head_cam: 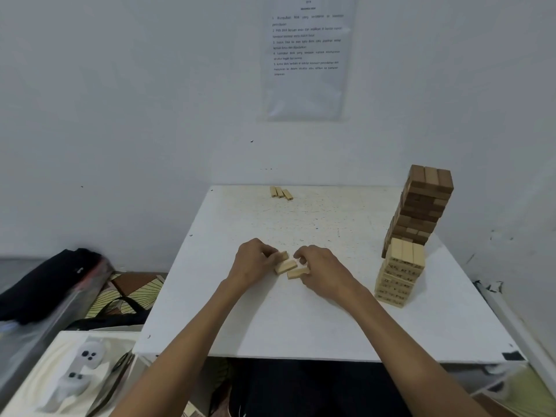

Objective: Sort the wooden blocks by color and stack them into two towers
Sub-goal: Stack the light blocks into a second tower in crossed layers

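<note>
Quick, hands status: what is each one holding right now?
Left hand: closed, pinching the far light block.
Right hand: closed, fingers curled round the near light block.

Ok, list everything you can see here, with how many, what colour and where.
table: one, white, centre
dark tower: one, dark brown, table's far right
light tower: one, pale wood, before the dark tower
far blocks: three, pale wood, table's far edge
near blocks: three, pale wood, mid-table
printed sheet: one, white, on wall
bag: one, black, left of table
plush toy: one, white, lower left
left hand: one, holds near blocks' left end
right hand: one, holds near blocks' right end
</note>
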Motion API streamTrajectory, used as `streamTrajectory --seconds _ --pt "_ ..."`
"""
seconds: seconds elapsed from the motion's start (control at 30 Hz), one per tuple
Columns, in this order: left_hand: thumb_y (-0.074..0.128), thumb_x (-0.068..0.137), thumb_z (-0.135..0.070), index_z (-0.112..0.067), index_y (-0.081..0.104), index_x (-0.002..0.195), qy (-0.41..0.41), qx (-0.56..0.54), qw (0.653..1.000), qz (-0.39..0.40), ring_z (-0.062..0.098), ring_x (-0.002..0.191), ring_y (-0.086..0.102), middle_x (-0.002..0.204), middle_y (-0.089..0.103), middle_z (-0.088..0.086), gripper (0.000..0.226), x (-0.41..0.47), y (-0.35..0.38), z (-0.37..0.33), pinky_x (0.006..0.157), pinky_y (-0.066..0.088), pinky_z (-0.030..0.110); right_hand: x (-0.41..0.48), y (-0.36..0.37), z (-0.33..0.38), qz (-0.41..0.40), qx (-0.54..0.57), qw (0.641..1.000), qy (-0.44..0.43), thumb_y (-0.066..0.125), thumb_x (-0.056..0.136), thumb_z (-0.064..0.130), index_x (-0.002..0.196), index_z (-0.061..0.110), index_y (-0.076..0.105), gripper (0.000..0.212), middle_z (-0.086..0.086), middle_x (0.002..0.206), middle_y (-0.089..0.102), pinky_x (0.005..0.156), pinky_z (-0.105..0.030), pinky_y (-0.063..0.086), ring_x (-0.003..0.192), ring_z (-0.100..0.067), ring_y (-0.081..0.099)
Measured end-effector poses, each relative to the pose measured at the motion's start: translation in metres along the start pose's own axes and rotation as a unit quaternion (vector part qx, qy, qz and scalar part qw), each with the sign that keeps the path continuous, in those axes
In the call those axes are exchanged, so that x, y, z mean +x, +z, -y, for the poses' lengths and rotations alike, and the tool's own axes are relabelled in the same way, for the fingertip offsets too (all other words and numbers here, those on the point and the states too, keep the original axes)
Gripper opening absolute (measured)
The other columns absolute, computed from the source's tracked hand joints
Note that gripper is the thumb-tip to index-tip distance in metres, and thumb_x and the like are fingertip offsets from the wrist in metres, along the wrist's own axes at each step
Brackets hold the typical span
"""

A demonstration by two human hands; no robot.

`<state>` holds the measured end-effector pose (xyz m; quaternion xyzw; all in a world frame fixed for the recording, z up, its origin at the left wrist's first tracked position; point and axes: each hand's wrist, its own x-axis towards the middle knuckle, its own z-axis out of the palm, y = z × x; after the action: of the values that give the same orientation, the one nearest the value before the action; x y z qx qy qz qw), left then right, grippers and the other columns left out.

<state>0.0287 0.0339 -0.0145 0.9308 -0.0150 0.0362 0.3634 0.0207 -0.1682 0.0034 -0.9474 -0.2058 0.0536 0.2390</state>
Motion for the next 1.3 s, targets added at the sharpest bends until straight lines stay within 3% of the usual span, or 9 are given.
streamTrajectory --seconds 0.13,0.23,0.3,0.4,0.57,0.7,0.87,1.3 --pt "0.062 0.092 -0.036 -0.02 0.076 0.116 0.01 0.039 0.999 0.002 0.015 0.1 0.061 0.107 0.065 -0.001 0.031 -0.005 -0.002 0.003 0.083 0.043 0.024 0.008 0.001 0.001 -0.003 0.015 1.0 -0.012 0.07 0.089 0.021 0.142 0.02 0.049 0.056 0.002 0.135 0.049 0.091 -0.028 0.046 0.121 -0.016 0.049" --pt "0.052 0.072 -0.061 -0.023 0.065 0.129 0.002 0.08 0.995 0.055 0.015 0.111 0.051 0.114 0.052 -0.003 0.07 -0.016 -0.01 0.001 0.088 0.044 0.028 0.018 -0.003 0.001 0.031 -0.007 0.999 0.012 0.071 0.087 0.034 0.148 0.02 0.043 0.069 0.0 0.135 0.048 0.093 -0.032 0.047 0.123 -0.019 0.048" --pt "0.058 0.072 -0.067 -0.032 0.059 0.134 0.013 0.14 0.987 0.076 0.012 0.11 0.044 0.112 0.044 -0.006 0.072 -0.022 -0.011 -0.001 0.085 0.044 0.03 0.025 -0.007 0.0 0.073 -0.011 0.997 0.018 0.072 0.086 0.036 0.148 0.02 0.044 0.071 -0.001 0.121 0.056 0.084 -0.029 0.045 0.111 -0.019 0.054" --pt "0.075 0.073 -0.066 -0.039 0.057 0.133 0.013 0.152 0.984 0.088 0.011 0.099 0.05 0.105 0.049 -0.008 0.068 -0.022 -0.01 -0.002 0.079 0.044 0.028 0.032 -0.013 -0.002 0.114 0.006 0.993 0.003 0.073 0.085 0.03 0.142 0.022 0.052 0.062 0.004 0.107 0.056 0.076 -0.024 0.043 0.096 -0.014 0.055" --pt "0.079 0.072 -0.059 -0.036 0.067 0.121 0.007 0.136 0.987 0.083 0.009 0.079 0.061 0.078 0.063 -0.014 0.055 -0.013 -0.012 -0.006 0.066 0.045 0.025 0.039 -0.015 -0.01 0.122 0.019 0.992 -0.001 0.077 0.082 0.034 0.131 0.028 0.056 0.054 0.015 0.087 0.052 0.067 -0.022 0.04 0.078 -0.004 0.051" --pt "0.082 0.072 -0.052 -0.028 0.067 0.12 0.006 0.124 0.987 0.104 0.011 0.083 0.064 0.085 0.067 -0.011 0.056 -0.007 -0.01 -0.013 0.071 0.051 0.026 0.044 -0.015 -0.014 0.136 0.001 0.991 0.006 0.081 0.078 0.044 0.126 0.033 0.057 0.055 0.003 0.096 0.062 0.075 -0.032 0.051 0.085 -0.014 0.061" --pt "0.085 0.075 -0.042 -0.018 0.067 0.124 0.009 0.089 0.987 0.133 0.013 0.083 0.061 0.089 0.07 -0.004 0.057 -0.001 -0.005 -0.015 0.07 0.044 0.022 0.048 -0.017 -0.011 0.162 -0.021 0.987 -0.005 0.079 0.081 0.041 0.133 0.026 0.052 0.061 0.003 0.102 0.06 0.084 -0.034 0.053 0.094 -0.018 0.062" --pt "0.077 0.085 -0.041 -0.013 0.06 0.12 0.024 0.142 0.974 0.175 0.019 0.087 0.059 0.098 0.064 0.001 0.047 0.001 -0.008 -0.02 0.073 0.048 0.029 0.045 -0.017 -0.016 0.163 -0.046 0.985 -0.025 0.072 0.081 0.029 0.127 0.022 0.054 0.051 0.002 0.095 0.064 0.084 -0.039 0.055 0.089 -0.015 0.06"
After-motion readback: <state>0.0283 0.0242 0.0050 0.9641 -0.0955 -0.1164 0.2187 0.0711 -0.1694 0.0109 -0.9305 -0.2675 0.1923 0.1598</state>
